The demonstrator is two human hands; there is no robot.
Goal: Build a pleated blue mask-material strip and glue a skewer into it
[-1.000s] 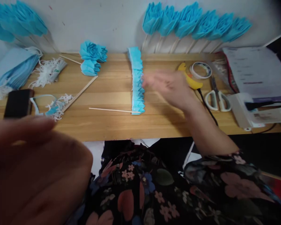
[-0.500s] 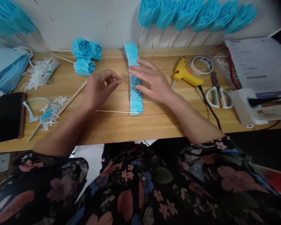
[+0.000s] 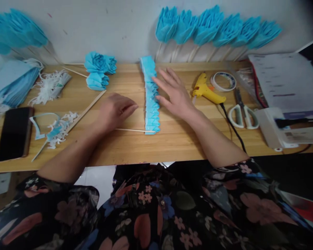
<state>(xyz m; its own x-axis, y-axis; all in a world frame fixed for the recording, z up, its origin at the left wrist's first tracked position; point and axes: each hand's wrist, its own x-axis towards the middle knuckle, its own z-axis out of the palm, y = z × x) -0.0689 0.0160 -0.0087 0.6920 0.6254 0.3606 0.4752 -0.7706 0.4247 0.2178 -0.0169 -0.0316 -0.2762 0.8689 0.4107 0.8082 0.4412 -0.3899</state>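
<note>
A pleated light-blue strip of thin, fabric-like material lies lengthwise on the table, its folds overlapping down to the near end. Across that near end rests a thin wooden stick, pointing left towards my left hand. My right hand is open at the strip's right edge, fingers spread, the fingertips at or just over the folds. To the left of the strip, my left hand hovers or rests with fingers curled and the thumb close to them. I see nothing in it, and its palm is hidden.
Finished blue flowers on sticks lean against the wall; smaller blue flowers lie at back left. A yellow glue gun, tape roll and scissors are at right. Blue masks, white loops and a phone are at left.
My left hand has lowered, its fingers and thumb curled closer together. My right hand has shifted slightly right, off the folds to the strip's edge. The view has tilted up a little.
</note>
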